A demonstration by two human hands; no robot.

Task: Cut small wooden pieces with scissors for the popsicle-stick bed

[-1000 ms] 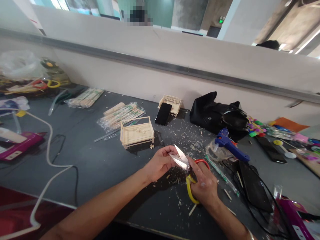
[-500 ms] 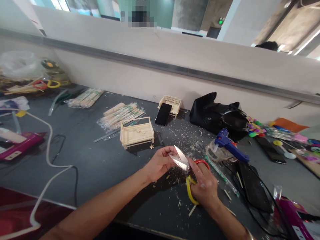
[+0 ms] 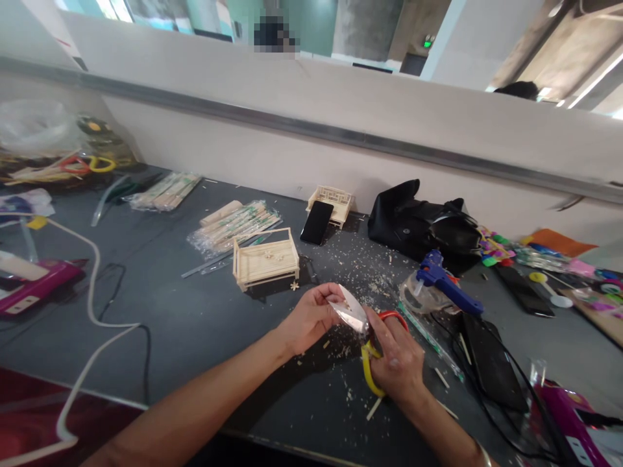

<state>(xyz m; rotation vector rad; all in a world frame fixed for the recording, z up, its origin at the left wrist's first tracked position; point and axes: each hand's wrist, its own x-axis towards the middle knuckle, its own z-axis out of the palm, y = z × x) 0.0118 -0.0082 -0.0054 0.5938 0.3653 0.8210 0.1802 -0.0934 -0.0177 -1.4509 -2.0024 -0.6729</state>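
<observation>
One pair of silver-bladed, red-and-yellow-handled scissors, blades slightly parted

My right hand clamps them near centre; my left hand pinches together beside them, on what I cannot tell. Dark-grey tabletop spreads left; its near edge passes beneath my left forearm.

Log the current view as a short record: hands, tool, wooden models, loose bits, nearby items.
Left hand: fingertips at the blades; anything pinched is too small to tell
Right hand: gripping the scissors by the handles
Tool state: blades slightly apart, pointing toward the left hand; handles red and yellow
Near model: wooden frame, upright on the table
Far model: small wooden bench, partly behind a black phone
Loose bits: pale scraps scattered around
Right side: blue glue gun, black bag
</observation>
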